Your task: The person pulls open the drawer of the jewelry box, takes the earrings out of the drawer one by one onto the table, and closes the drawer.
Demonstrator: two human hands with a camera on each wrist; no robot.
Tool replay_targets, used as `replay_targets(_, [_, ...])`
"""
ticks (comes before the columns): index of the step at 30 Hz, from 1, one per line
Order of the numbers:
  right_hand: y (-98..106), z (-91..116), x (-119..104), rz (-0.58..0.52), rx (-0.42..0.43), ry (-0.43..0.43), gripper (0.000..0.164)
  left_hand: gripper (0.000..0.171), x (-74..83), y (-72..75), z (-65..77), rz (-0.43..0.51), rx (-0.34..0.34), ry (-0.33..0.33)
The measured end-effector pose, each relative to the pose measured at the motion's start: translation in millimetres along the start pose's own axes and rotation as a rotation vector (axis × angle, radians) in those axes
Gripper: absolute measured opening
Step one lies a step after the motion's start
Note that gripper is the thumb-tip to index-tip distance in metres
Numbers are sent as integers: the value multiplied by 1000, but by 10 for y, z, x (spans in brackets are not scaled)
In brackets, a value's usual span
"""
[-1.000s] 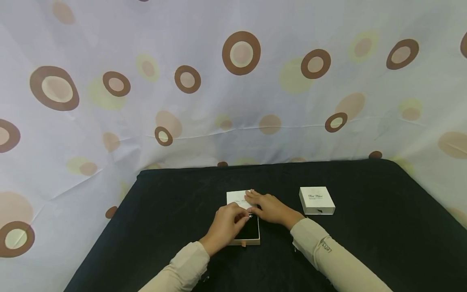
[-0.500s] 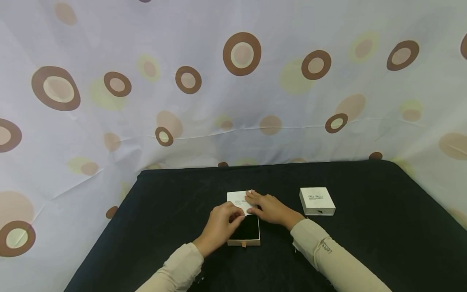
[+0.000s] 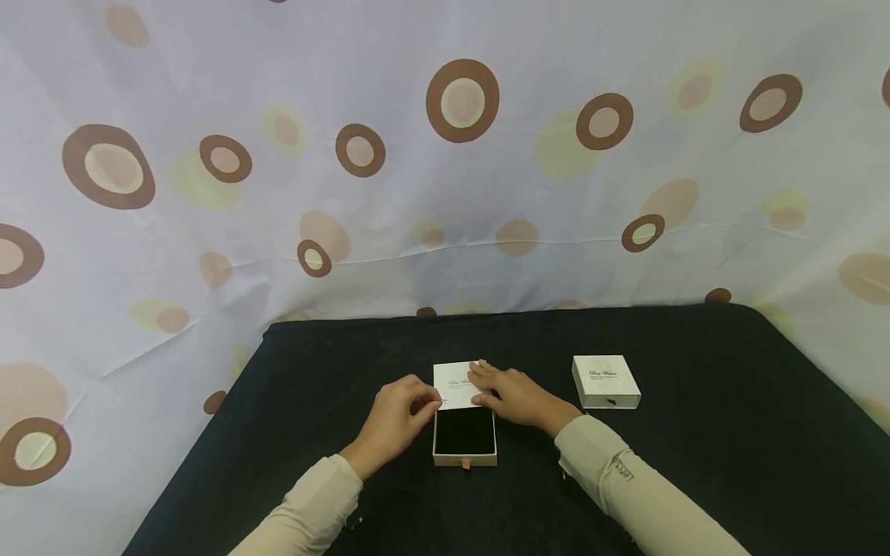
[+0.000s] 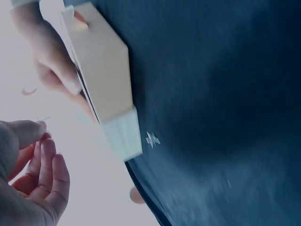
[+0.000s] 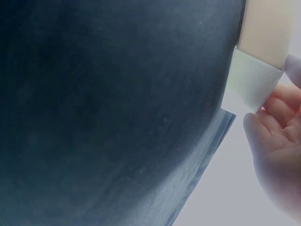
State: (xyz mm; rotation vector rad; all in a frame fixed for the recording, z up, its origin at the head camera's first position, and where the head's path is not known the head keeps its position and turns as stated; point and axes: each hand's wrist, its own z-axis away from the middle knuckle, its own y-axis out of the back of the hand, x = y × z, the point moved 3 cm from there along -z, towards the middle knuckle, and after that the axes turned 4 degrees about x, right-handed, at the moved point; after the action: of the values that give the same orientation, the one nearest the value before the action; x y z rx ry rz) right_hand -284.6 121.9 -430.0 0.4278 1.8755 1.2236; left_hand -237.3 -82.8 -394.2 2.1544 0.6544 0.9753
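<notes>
An open slide-out gift box [image 3: 465, 461] lies in the middle of the dark cloth, its white printed sleeve [image 3: 455, 380] at the far end and its black-lined drawer [image 3: 464, 432] pulled towards me. My right hand [image 3: 516, 395] holds the sleeve at its right side, fingers over the top. Beside the sleeve's near left corner, my left hand [image 3: 396, 417] pinches a tiny silvery piece [image 4: 43, 118] with thin points between thumb and index finger. A small silver star-shaped piece [image 4: 153, 139] shows against the cloth in the left wrist view.
A second white box [image 3: 604, 381], closed and with the same print, stands to the right on the black cloth [image 3: 709, 432]. A light curtain [image 3: 389, 293] with brown and yellow circles hangs behind the table and along its sides.
My left hand has moved left from over the drawer to the sleeve's left edge, carrying the tiny silvery piece. The black lining now shows fully. My right hand has stayed put.
</notes>
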Motion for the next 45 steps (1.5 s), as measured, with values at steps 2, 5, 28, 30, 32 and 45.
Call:
replay_targets(2, [5,1,3,-1,1,-2,52,3,-56,46,0,-17,0,11])
replay_targets(5, [10,5,9,-1,2,-2,52,5,-155,104,10,-46,-5,25])
replay_targets(28, [39,-17,-6,8,-15,6,53,5,-582,195,112,-237,-65,-91])
replay_targets(30, [36,-19,-2,6,-14,7,53,6,-598,178,110,-243,-89,-99])
replay_targets(32, [30,-19,1,7,-14,5,53,6,-610,162,112,-251,-114,-109])
replay_targets(45, [4,8,-10,2,7,34,55,3,-593,59,151,-331,-179,-266])
